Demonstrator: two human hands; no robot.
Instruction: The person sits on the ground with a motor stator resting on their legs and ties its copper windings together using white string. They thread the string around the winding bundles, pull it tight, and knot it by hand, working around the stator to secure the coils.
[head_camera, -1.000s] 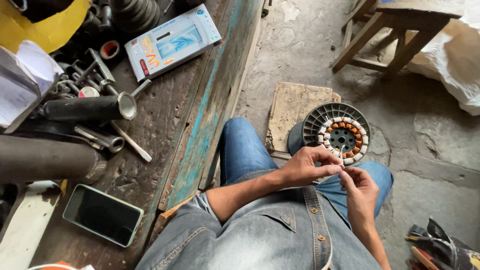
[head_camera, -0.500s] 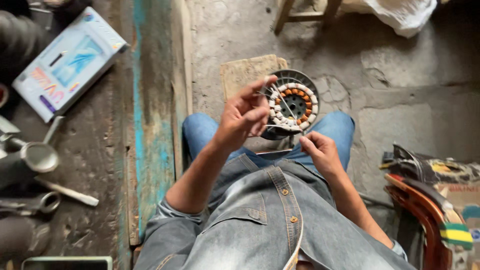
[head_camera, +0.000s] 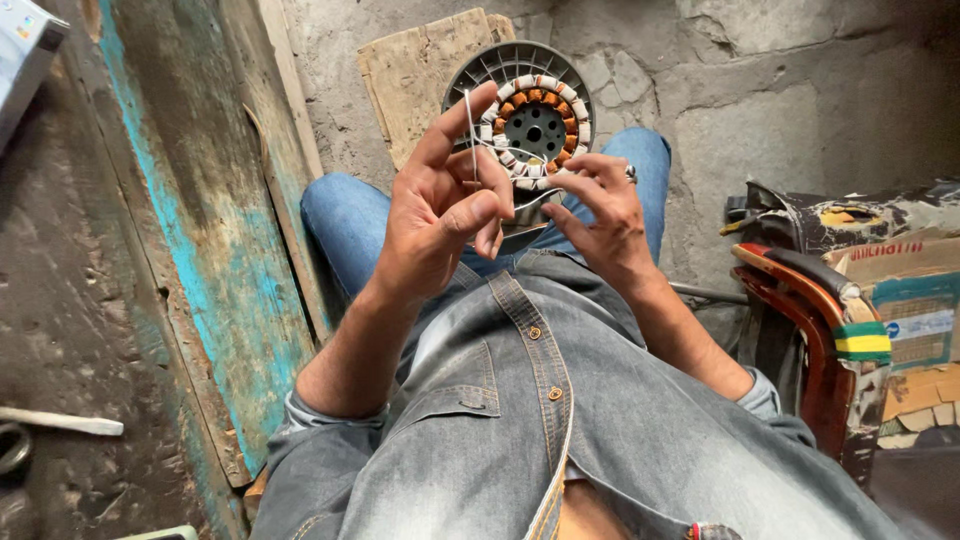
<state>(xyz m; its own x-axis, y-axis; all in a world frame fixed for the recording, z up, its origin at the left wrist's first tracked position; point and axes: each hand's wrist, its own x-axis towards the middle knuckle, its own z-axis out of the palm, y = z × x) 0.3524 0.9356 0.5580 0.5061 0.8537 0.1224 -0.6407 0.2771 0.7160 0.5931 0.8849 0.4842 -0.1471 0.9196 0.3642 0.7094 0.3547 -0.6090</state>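
A worn wooden bench (head_camera: 130, 300) with flaking turquoise paint along its edge fills the left side. Right of the bench lies a cracked grey concrete floor (head_camera: 760, 110) in daylight, with a weathered wooden board (head_camera: 415, 75) on it. Far right of the bench stand a red-brown chair frame (head_camera: 800, 300) and cardboard boxes (head_camera: 915, 300).

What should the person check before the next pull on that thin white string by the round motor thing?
1. String pinched in left hand: ok.
2. Right hand grip on the other end: cannot tell, fingertips hide it.
3. Round motor part resting on the knees: ok, apparently steady.
4. String free of tangles at the copper coils: cannot tell, too thin.
5. Both hands clear of the wooden bench edge: ok.
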